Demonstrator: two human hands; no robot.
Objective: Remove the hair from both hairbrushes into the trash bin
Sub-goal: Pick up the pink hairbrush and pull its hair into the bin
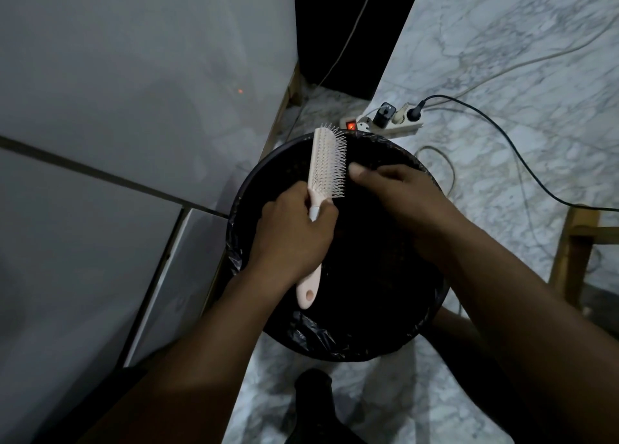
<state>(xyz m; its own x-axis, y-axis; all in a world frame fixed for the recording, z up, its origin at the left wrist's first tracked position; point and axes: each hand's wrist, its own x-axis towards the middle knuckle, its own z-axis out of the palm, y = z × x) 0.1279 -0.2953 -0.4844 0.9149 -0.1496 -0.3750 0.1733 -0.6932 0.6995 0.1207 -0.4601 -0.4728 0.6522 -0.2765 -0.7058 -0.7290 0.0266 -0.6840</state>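
A pale pink hairbrush is held over the round trash bin, which is lined with a black bag. My left hand is wrapped around the brush handle, bristles pointing right. My right hand is at the bristles, thumb and fingers pinched together against them; it is too dark to tell whether there is hair between the fingers. Only one brush is in view.
A white cabinet stands close on the left. A power strip with plugs and a lit red switch lies behind the bin, cables trailing across the marble floor. A wooden furniture leg is at the right.
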